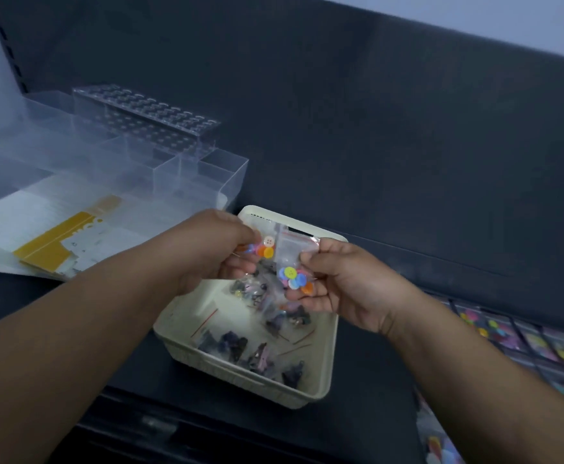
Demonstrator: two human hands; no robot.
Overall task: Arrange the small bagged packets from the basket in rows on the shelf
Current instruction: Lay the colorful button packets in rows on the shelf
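Item in hand: two small clear packets of coloured buttons, both held above the basket (227,373). My left hand (217,252) pinches the first button packet (264,248) near its top, fingers curled narrow around it. My right hand (337,283) pinches the second button packet (293,276) by its red-striped seal, thumb on top and fingers cupped beneath the buttons. The two packets overlap at their edges; I cannot tell whether they cling together. Stock in the basket: several dark-filled packets (233,346), loosely heaped. Destination: the rows of packets (521,336) already laid on the shelf (374,370) to my right, well apart from the basket. Also present: clear plastic boxes (160,162) and printed sheets (49,242) to my left. Handling note, as I judge it: part the two bags fully before carrying either, since slick film may drag its neighbour along. Keep the pinch on the seal so the buttons settle low and the bag hangs flat. Lay each one seal-up, edge just beside the last packet in its row, buttons spread rather than bunched, so the row stays even.
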